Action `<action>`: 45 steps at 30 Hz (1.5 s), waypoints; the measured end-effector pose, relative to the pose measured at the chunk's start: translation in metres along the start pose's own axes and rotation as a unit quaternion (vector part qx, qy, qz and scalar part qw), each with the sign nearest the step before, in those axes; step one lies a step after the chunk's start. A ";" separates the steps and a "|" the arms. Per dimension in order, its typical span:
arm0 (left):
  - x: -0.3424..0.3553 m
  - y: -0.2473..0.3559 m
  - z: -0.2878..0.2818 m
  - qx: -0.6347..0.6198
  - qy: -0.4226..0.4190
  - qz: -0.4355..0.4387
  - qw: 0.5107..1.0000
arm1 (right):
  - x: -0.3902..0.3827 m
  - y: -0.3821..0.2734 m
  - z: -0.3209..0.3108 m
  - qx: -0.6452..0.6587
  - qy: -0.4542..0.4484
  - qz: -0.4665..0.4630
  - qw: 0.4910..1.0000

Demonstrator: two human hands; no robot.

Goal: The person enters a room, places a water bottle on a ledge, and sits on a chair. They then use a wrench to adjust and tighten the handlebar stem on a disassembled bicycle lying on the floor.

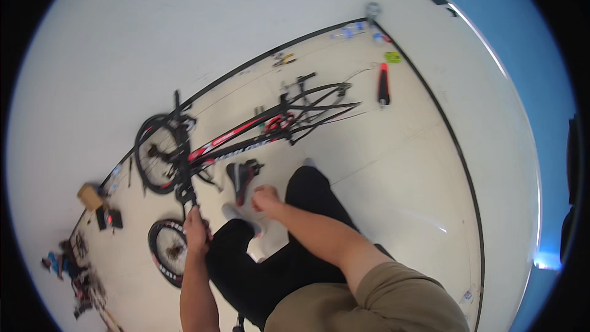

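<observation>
A black and red bicycle frame [233, 130] lies across the pale floor, with a wheel [145, 150] at its front end. My left hand [196, 230] grips a fork leg [187, 197] at that front end. My right hand [264, 200] has curled fingers beside a dark shoe [238, 181] with red trim; I cannot make out whether it holds anything. A loose wheel [172, 252] with a sprocket cluster lies left of my left hand. My socked feet and dark-trousered legs are around my hands.
A red and black elongated item [383, 84], pliers [284, 59], a lime-green item [392, 57] and blue small items [347, 32] lie beyond the frame, inside black floor lines. A cardboard box [91, 198] and dark case [106, 217] sit left. A co-worker [60, 263] is at far left.
</observation>
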State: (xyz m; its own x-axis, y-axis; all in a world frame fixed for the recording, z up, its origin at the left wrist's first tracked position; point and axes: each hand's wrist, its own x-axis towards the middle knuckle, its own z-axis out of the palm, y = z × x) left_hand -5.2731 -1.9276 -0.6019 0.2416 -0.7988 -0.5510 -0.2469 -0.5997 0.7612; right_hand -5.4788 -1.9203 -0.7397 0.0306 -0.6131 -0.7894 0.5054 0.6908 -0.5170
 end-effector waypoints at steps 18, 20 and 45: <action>-0.001 0.003 -0.003 -0.092 -0.049 -0.007 0.994 | -0.050 -0.010 -0.011 -0.177 0.010 -0.004 0.984; 0.002 0.001 0.004 -0.105 -0.049 -0.003 0.993 | -0.050 -0.004 -0.014 -0.177 0.010 -0.010 0.984; 0.007 -0.005 0.047 -0.327 -0.083 -0.031 0.941 | -0.075 0.012 -0.025 -0.339 -0.011 -0.044 0.940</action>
State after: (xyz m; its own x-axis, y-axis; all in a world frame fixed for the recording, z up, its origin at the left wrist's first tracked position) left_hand -5.3139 -1.9321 -0.6256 0.0726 -0.7918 -0.6064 0.4061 -0.5318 0.7431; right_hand -5.4967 -1.8569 -0.6950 0.0353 -0.6817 -0.7307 -0.1582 0.7182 -0.6777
